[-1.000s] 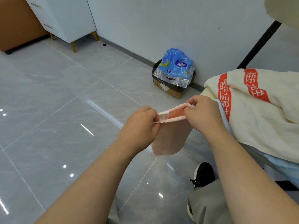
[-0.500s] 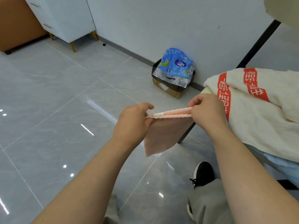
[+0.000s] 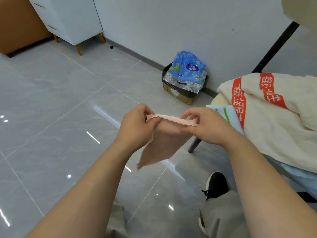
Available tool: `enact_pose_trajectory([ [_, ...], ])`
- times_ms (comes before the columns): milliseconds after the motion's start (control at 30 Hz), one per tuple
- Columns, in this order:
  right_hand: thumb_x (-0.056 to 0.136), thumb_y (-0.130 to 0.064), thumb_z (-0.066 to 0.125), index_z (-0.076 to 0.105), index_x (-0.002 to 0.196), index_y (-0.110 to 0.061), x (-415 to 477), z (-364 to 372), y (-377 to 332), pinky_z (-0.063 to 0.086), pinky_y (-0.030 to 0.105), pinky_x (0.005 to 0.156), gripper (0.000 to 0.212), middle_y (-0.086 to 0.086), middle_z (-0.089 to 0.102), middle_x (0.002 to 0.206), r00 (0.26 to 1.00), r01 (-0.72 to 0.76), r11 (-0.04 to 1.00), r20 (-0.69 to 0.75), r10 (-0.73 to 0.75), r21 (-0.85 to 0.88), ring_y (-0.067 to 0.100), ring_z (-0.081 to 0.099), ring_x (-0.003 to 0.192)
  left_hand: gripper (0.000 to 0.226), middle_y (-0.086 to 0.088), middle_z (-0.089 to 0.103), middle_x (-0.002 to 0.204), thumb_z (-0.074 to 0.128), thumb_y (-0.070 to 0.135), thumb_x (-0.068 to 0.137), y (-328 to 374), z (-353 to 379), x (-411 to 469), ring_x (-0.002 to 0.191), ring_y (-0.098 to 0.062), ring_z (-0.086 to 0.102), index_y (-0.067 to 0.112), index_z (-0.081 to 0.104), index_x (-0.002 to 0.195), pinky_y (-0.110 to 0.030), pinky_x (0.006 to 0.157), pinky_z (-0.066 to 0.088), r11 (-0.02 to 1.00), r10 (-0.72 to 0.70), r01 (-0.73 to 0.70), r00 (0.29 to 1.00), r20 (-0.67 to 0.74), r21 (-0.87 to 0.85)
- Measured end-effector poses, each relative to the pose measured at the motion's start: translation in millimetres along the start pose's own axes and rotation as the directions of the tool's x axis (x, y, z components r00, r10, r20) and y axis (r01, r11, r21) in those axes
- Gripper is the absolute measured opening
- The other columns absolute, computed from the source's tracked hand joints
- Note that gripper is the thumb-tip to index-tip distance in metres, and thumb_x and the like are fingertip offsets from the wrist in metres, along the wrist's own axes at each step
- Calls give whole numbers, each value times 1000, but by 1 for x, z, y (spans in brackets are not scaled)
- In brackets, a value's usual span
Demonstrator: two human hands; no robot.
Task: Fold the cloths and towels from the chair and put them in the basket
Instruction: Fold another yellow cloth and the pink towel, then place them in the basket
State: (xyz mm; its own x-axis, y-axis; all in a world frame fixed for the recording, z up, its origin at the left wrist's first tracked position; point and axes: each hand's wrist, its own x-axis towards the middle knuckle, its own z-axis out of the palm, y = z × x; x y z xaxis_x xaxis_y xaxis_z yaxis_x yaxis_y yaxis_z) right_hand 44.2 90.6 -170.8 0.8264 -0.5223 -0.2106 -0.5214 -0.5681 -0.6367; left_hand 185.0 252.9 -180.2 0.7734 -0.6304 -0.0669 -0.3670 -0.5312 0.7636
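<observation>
A small pink cloth [image 3: 164,145] hangs in the air above the floor, folded over along its top edge. My left hand [image 3: 137,124] pinches the left end of that edge. At the right end, my right hand [image 3: 204,126] pinches it between thumb and fingers. To the right, a cream towel with orange printed bands [image 3: 274,121] is draped over the chair [image 3: 217,100]. A light blue cloth with a green stripe [image 3: 228,114] lies under the towel's edge. No basket is in view.
A cardboard box with a blue plastic bag [image 3: 186,78] stands against the wall. A white cabinet [image 3: 68,18] on gold legs is at the back left. A black stand pole [image 3: 276,47] rises behind the chair. My black shoe [image 3: 217,184] is on the glossy tiled floor.
My hands have moved apart and stretched the cloth's top edge wider. The cloth's lower part has swung towards me and now hangs as a point.
</observation>
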Motion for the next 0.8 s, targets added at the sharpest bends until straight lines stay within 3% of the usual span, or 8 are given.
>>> enact_pose_trajectory([
  [100, 84, -26, 75, 68, 86, -32, 3, 0, 5, 39, 17, 62, 9, -13, 66, 84, 999, -10, 1000, -51, 10, 0, 2, 58, 77, 10, 8, 63, 78, 74, 26, 84, 0, -3, 0, 72, -9, 60, 26, 64, 88, -23, 60, 41, 1000, -4, 4, 999, 36, -13],
  [267, 78, -17, 74, 63, 76, -25, 3, 1, 7, 40, 23, 58, 14, -9, 65, 80, 991, -24, 999, -130, 21, -22, 7, 58, 72, 10, 11, 68, 74, 75, 17, 81, -3, -6, 0, 58, 2, 57, 24, 74, 88, -11, 53, 38, 1000, 27, -27, 995, 101, 0],
  [367, 81, -8, 68, 62, 75, -25, 5, 2, 8, 41, 23, 58, 19, -7, 66, 85, 993, -57, 996, -107, 50, -72, 7, 58, 76, 4, 10, 65, 67, 75, 21, 81, -1, -3, -2, 56, 0, 56, 25, 74, 79, -14, 53, 39, 999, 42, -41, 996, 79, -14],
  [467, 81, -6, 63, 62, 94, -31, 4, 0, 10, 43, 23, 60, 27, -11, 64, 98, 998, -55, 997, 20, 57, -56, 7, 59, 78, 6, 9, 66, 68, 77, 27, 80, -1, -1, -2, 62, -1, 58, 26, 73, 76, -15, 55, 40, 998, 54, -52, 996, 67, -22],
  [533, 80, -14, 71, 57, 117, -38, 0, 0, 4, 48, 23, 63, 46, -14, 63, 106, 987, -36, 998, 158, 28, 49, 5, 61, 80, 7, 7, 67, 68, 78, 28, 79, 1, 0, -3, 62, -2, 59, 25, 73, 75, -16, 54, 44, 996, 82, -80, 994, 76, -38],
  [600, 80, -25, 79, 54, 129, -43, -1, 2, -2, 55, 26, 75, 58, -13, 65, 105, 978, -2, 993, 208, -23, 121, 8, 64, 88, 10, 5, 67, 66, 80, 29, 78, 2, 2, -4, 60, -2, 58, 24, 72, 74, -17, 53, 44, 994, 104, -99, 990, 91, -55],
  [667, 81, -37, 80, 64, 122, -42, 1, 6, -6, 54, 33, 84, 45, -9, 68, 99, 980, 56, 982, 178, -89, 183, 12, 66, 90, 12, 6, 64, 63, 80, 31, 76, 3, 4, -5, 58, -1, 55, 24, 71, 73, -16, 51, 41, 992, 121, -119, 987, 103, -30],
  [800, 84, -39, 77, 75, 92, -28, 0, 11, -9, 57, 39, 81, 14, -8, 73, 85, 984, 126, 965, 94, -151, 231, 16, 68, 85, 17, 9, 60, 58, 80, 32, 75, 4, 7, -6, 55, 1, 53, 23, 68, 69, -14, 50, 39, 992, 121, -124, 987, 106, 20],
])
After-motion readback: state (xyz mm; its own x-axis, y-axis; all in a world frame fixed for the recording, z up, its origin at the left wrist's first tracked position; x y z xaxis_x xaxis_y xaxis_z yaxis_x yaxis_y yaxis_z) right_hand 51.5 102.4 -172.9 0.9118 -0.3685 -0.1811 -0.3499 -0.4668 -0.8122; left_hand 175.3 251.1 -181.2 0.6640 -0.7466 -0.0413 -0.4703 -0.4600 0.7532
